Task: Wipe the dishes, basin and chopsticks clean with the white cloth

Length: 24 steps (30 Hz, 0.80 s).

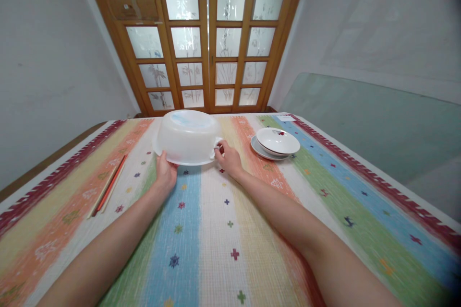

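A white, slightly see-through plastic basin (187, 136) is tilted bottom away from me near the far side of the table, its bluish base showing at the top. My left hand (166, 171) grips its near left rim, with most of the fingers hidden beneath it. At the basin's right edge my right hand (227, 157) is closed, its fingers pinching a small white cloth (216, 147) against the wall. Whether the basin touches the tablecloth I cannot tell.
To the right, a white bowl (278, 140) sits on a plate (261, 149). Several chopsticks (108, 187), some red and some pale, lie at the left on the striped tablecloth (216, 230). Wooden glazed doors (209, 38) stand beyond the table, with a pale green panel (360, 115) at right.
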Available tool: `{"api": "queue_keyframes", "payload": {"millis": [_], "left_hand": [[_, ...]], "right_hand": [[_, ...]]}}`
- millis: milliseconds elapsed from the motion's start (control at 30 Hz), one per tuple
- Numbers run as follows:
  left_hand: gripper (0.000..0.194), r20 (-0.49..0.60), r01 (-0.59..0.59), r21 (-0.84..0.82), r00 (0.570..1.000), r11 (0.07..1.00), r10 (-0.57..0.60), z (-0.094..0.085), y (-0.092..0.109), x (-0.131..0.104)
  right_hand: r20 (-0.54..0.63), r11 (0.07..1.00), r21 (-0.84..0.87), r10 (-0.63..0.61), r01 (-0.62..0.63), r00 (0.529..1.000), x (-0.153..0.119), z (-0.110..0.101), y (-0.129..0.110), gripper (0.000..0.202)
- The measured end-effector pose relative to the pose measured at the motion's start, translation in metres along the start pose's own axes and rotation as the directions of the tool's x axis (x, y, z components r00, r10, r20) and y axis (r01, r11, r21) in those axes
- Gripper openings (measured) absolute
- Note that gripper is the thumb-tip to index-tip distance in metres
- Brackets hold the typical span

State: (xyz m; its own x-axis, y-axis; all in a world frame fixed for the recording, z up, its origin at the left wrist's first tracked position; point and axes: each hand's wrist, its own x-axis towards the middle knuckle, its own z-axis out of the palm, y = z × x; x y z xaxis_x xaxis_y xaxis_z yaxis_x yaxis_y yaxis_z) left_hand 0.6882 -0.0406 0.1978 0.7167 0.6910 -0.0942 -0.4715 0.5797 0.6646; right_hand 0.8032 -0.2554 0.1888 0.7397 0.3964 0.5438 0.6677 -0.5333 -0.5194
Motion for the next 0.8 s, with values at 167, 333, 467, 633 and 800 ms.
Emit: {"api": "queue_keyframes", "payload": {"millis": [167, 333, 467, 633, 800], "left_hand": [[0.038, 0.075, 0.050, 0.105, 0.995, 0.993, -0.058, 0.006, -0.025, -0.032], [0.028, 0.190, 0.205, 0.105, 0.957, 0.973, -0.222, 0.006, -0.043, -0.054], [0.019, 0.226, 0.262, 0.090, 0.934, 0.961, -0.276, 0.005, -0.046, -0.055], [0.019, 0.209, 0.194, 0.118, 0.954, 0.974, -0.215, 0.006, -0.042, -0.047], [0.019, 0.101, 0.173, 0.115, 0.978, 0.978, -0.184, 0.006, -0.028, -0.034]], "right_hand": [[0.071, 0.997, 0.036, -0.072, 0.070, 0.995, -0.005, 0.005, -0.013, 0.021], [0.116, 0.975, 0.009, -0.222, 0.222, 0.968, -0.018, 0.003, -0.044, 0.020], [0.109, 0.946, -0.090, -0.302, 0.312, 0.947, -0.021, 0.005, -0.060, 0.026], [0.064, 0.924, -0.215, -0.310, 0.316, 0.949, -0.010, 0.007, -0.053, 0.034], [-0.038, 0.969, -0.163, -0.194, 0.186, 0.980, 0.008, 0.002, -0.017, 0.031]]}}
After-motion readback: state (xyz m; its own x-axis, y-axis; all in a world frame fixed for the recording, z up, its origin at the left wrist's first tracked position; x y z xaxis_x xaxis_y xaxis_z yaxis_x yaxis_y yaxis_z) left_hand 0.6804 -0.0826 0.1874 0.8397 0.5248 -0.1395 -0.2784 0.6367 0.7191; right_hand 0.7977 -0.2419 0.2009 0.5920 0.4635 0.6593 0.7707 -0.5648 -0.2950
